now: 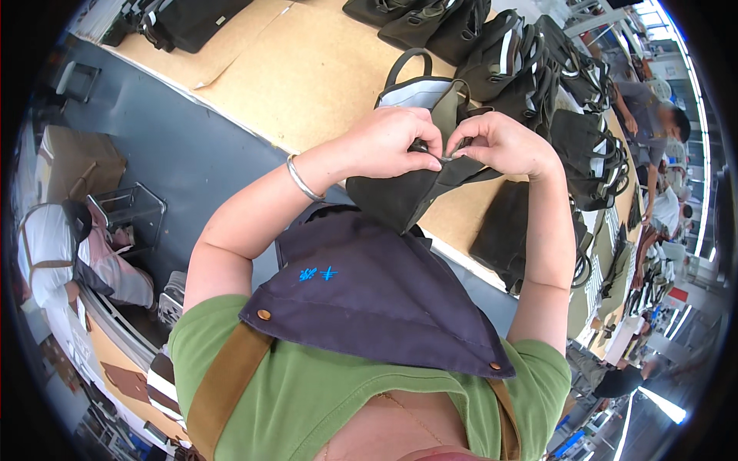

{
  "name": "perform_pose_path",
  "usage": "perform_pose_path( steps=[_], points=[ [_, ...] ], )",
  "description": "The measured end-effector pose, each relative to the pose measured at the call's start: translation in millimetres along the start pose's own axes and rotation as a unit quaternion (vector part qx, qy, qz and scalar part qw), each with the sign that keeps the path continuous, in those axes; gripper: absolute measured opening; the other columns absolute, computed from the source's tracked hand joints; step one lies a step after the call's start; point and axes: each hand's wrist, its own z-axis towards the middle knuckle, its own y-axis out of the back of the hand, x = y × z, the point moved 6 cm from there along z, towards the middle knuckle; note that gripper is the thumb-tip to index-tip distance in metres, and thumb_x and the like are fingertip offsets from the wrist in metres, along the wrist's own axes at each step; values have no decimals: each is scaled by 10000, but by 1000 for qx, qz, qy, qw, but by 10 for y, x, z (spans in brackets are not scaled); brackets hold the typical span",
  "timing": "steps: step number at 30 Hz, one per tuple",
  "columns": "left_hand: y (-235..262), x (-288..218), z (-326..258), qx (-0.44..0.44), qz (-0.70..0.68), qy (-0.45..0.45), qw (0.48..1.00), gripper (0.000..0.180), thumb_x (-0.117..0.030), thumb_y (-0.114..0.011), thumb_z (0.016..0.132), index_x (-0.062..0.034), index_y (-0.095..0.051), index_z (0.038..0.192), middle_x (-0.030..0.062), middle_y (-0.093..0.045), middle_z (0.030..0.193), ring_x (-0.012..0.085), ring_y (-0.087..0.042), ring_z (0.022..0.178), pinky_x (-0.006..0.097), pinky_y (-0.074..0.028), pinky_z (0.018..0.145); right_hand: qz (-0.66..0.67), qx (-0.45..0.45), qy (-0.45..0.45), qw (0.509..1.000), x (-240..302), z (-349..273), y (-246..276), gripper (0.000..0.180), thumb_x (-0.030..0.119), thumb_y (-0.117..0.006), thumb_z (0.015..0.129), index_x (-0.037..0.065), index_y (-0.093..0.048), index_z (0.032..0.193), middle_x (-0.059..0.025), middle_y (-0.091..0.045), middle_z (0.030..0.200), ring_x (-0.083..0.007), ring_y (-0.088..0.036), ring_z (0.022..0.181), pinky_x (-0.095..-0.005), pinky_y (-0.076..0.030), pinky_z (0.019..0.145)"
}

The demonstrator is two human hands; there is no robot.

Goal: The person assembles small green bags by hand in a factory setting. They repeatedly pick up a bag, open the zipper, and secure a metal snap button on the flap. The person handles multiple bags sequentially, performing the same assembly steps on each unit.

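A dark olive-black fabric bag with a pale lining and a looped handle rests on the brown table, its lower part hanging over the table's edge. My left hand and my right hand meet above its opening, fingertips pinched together on a small part of the bag's top edge, possibly a zipper pull. A silver bangle circles my left wrist. What lies between my fingertips is mostly hidden.
Several finished dark bags are stacked along the far and right side of the table, and flat dark pieces lie near its edge. Other people work further along on the right. A seated person and a wire rack are on the left.
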Motion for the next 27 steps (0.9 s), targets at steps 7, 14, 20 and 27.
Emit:
perform_pose_path(
  steps=[7, 14, 20, 27],
  points=[
    [-13, -111, -92, 5, 74, -17, 997, 180, -254, -751, 803, -105, -720, 899, 34, -583, 852, 204, -565, 842, 357, -399, 825, -14, -31, -101, 994, 103, -7, 43, 147, 73, -644, 853, 44, -685, 991, -45, -644, 737, -131, -565, 665, -290, -469, 653],
    [-31, -33, -89, 2, 55, 11, 998, 179, -290, -737, 820, -120, -733, 877, 10, -587, 862, 187, -562, 852, 358, -344, 867, -15, -4, -34, 999, 13, 9, -14, 146, 51, -647, 849, 39, -691, 988, -37, -634, 724, -104, -544, 659, -276, -458, 636],
    [-21, -29, -101, -3, 52, 49, 997, 164, -294, -739, 817, -133, -739, 849, -6, -597, 873, 173, -559, 877, 353, -322, 859, 18, 7, -28, 999, 19, 39, -37, 157, 22, -648, 840, 42, -702, 986, -28, -633, 723, -91, -527, 654, -265, -452, 630],
    [-40, -15, -97, -16, 53, 69, 996, 188, -318, -735, 810, -131, -740, 825, -1, -598, 879, 189, -546, 934, 359, -312, 889, 34, 26, -5, 999, 90, 53, -28, 156, 2, -639, 840, 30, -704, 978, -27, -643, 730, -87, -532, 661, -254, -450, 632]
  ],
)
